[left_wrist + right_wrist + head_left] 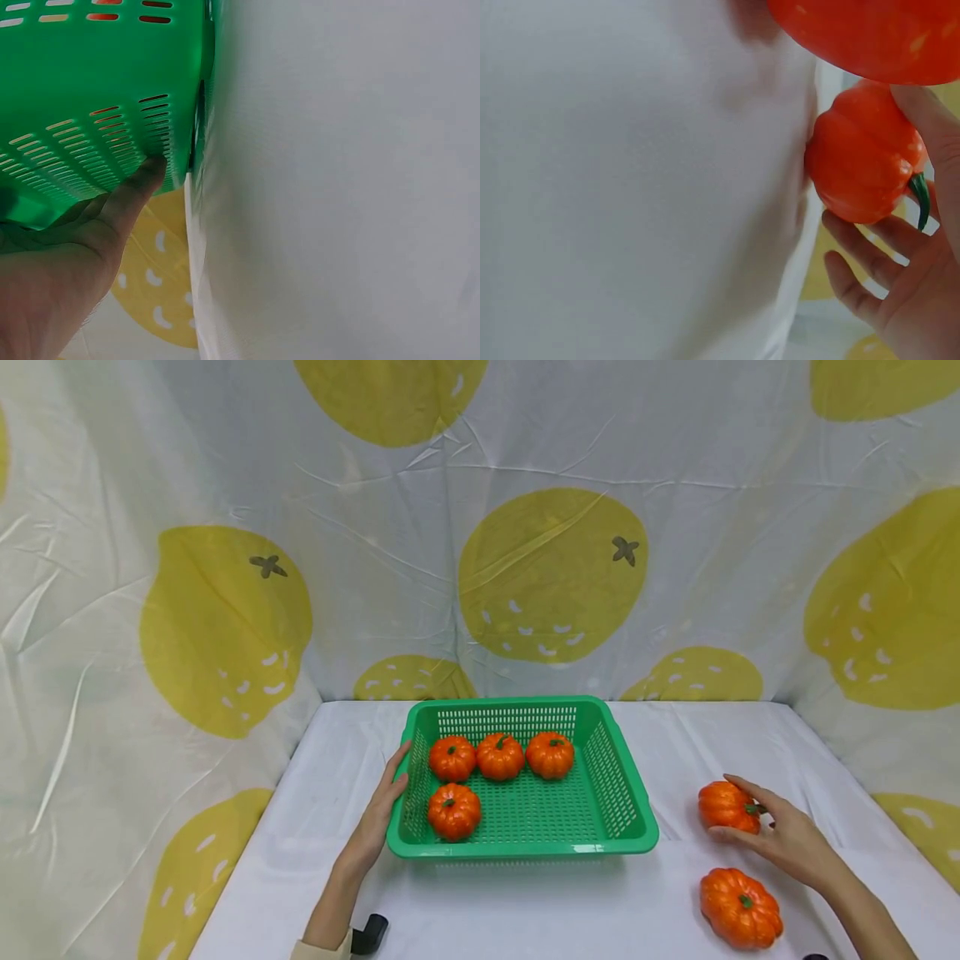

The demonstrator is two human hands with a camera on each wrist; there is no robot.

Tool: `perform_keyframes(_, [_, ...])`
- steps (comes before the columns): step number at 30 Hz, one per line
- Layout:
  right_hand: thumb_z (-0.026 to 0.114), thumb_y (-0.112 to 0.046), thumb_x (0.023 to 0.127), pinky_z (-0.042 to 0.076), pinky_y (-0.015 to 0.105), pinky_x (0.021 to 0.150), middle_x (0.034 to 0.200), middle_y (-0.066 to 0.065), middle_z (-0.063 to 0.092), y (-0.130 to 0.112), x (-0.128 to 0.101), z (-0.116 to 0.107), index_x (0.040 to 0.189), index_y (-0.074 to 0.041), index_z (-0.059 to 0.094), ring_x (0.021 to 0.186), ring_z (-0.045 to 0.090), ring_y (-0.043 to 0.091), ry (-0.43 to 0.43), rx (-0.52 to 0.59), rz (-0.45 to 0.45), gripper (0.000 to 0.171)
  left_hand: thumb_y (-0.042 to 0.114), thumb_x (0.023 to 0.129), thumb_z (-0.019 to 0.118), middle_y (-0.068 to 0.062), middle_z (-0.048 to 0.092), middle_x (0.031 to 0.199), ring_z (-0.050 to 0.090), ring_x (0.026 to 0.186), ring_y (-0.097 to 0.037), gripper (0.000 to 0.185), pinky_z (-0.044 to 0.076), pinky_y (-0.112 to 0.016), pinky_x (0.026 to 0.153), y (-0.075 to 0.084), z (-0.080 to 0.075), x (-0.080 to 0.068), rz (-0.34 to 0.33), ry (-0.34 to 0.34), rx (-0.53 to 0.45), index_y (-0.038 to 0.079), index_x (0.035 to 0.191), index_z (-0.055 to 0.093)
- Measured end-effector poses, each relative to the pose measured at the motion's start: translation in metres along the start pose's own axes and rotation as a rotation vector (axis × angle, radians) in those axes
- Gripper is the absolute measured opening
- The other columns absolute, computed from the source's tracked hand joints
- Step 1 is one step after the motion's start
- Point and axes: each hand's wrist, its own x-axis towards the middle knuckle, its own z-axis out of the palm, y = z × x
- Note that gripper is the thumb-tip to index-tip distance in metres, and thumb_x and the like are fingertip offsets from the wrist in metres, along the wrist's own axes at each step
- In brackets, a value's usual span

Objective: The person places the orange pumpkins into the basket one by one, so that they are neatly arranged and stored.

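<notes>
My left hand (375, 814) rests against the left side of a green plastic basket (525, 848), its fingers on the outer wall near the rim. In the left wrist view one finger of this hand (75, 255) lies straight along the slotted basket wall (97, 67). At the right, my right hand (787, 842) holds a small orange pumpkin (726, 807) between thumb and fingers. Its green stem points toward the palm in the right wrist view, where the pumpkin (862, 154) shows with the hand (915, 300) around its side.
Inside the basket several orange pumpkins (500, 757) sit at the back and left. Another pumpkin (741, 908) lies on the white-covered table (525, 910), nearer than the held one. A lemon-patterned cloth (390, 568) hangs behind and at both sides.
</notes>
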Motion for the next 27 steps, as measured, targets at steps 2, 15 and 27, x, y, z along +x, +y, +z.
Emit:
perform_keyframes(2, [0.083, -0.046, 0.086, 0.055, 0.054, 0.077, 0.138, 0.034, 0.053, -0.001, 0.001, 0.001, 0.156, -0.004, 0.04, 0.107, 0.054, 0.043, -0.012, 0.006, -0.017, 0.092, 0.04, 0.113, 0.027, 0.001, 0.007, 0.176, 0.002, 0.163, -0.031, 0.054, 0.004, -0.067, 0.126, 0.0, 0.0, 0.0, 0.003, 0.001, 0.0, 0.037, 0.166, 0.016])
perform_keyframes(15, [0.08, -0.043, 0.09, 0.053, 0.068, 0.091, 0.145, 0.034, 0.045, 0.003, 0.003, 0.01, 0.158, -0.006, 0.029, 0.117, 0.054, 0.054, -0.059, 0.128, 0.028, 0.092, 0.039, 0.113, 0.027, -0.001, 0.008, 0.176, 0.002, 0.163, -0.032, 0.054, 0.004, -0.067, 0.126, 0.001, 0.0, 0.0, 0.009, -0.001, -0.008, 0.034, 0.166, 0.016])
perform_keyframes(27, [0.065, -0.032, 0.102, 0.057, 0.051, 0.087, 0.146, 0.034, 0.043, 0.007, 0.001, 0.006, 0.156, -0.001, 0.027, 0.121, 0.05, 0.057, -0.115, 0.175, -0.037, 0.073, 0.039, 0.113, 0.027, 0.001, 0.007, 0.176, 0.003, 0.163, -0.031, 0.054, 0.005, -0.066, 0.126, 0.0, -0.001, -0.001, 0.003, -0.002, -0.004, 0.037, 0.166, 0.016])
